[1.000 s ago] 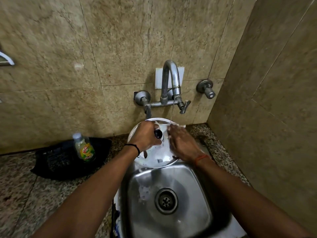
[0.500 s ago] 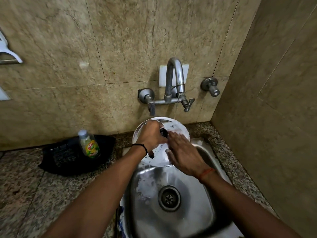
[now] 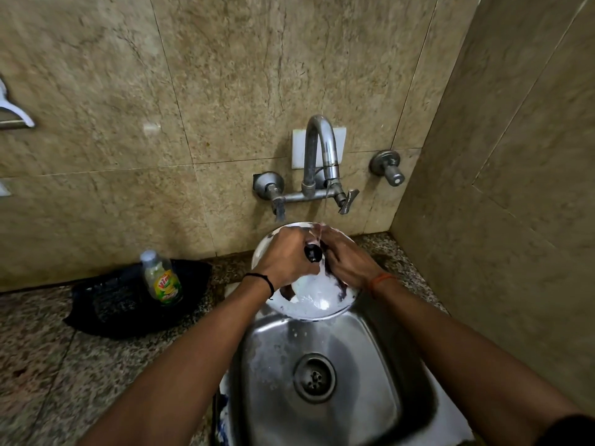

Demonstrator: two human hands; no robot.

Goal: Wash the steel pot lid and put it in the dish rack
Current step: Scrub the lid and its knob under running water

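Our left hand (image 3: 285, 257) gripped the knob (image 3: 313, 253) of the soapy lid (image 3: 310, 300) under the tap (image 3: 322, 156), our right hand (image 3: 349, 260) flat against it.

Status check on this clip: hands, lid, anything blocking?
Left hand grips the lid's black knob. Right hand rubs the soapy steel lid under the tap stream. Nothing blocking; no rack in view.

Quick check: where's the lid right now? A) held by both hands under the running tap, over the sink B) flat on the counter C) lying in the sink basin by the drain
A: the left hand and right hand hold the soapy lid under the tap stream, above the sink.
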